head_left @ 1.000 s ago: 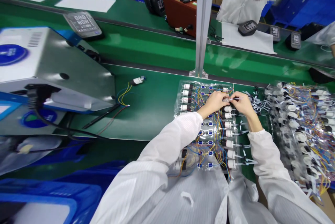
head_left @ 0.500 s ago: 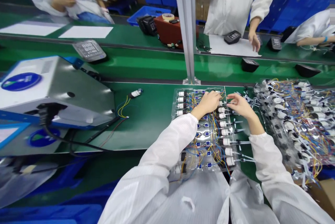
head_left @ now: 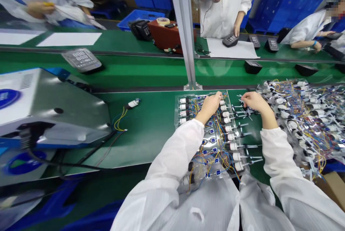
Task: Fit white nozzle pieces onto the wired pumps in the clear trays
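Observation:
My left hand (head_left: 211, 104) rests on the upper part of a clear plastic tray (head_left: 177, 116), its fingers among coloured wires. The tray holds rows of white cylindrical parts (head_left: 231, 136) with black ends, small blue connectors (head_left: 211, 141) and tangled yellow and blue wires. My right hand (head_left: 254, 102) is just right of the tray, over loose small black-and-white pieces (head_left: 244, 105) on the green belt. Whether either hand holds a thin piece is hidden by the fingers.
A heaped stack of wired trays (head_left: 302, 116) lies to my right. To the left stand a grey metal machine (head_left: 54, 108) and a short wired part (head_left: 133, 104). An aluminium post (head_left: 183, 33) rises behind. Co-workers handle digital meters (head_left: 231, 40) across the far belt.
My hands, close together over the tray a second ago, are now farther apart, with the right hand moved right over the loose pieces. The view has tilted up, showing more of the far bench.

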